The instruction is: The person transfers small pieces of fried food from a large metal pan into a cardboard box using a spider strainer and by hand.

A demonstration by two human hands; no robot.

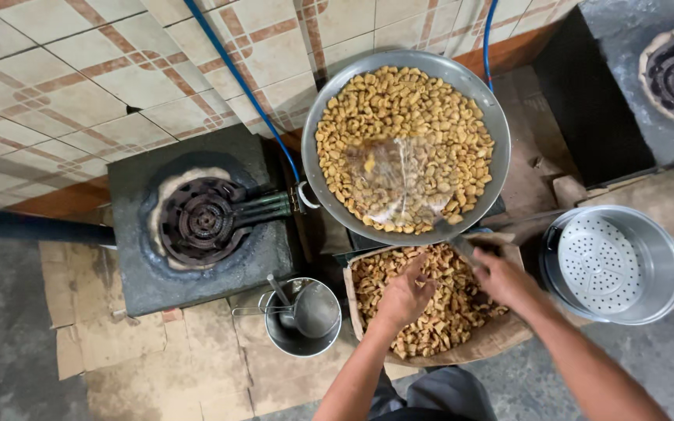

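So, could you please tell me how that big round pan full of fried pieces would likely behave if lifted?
The pan is heaped with fried pieces, so probably heavy. It looks like thin, stiff metal. Its curved bottom may rock or tip, spilling pieces.

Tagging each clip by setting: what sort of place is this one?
Probably a small floor-level frying or snack-making kitchen: gas burners set in blocks, a wide pan of golden fried pieces, and a cardboard-lined box of the same pieces under both hands.
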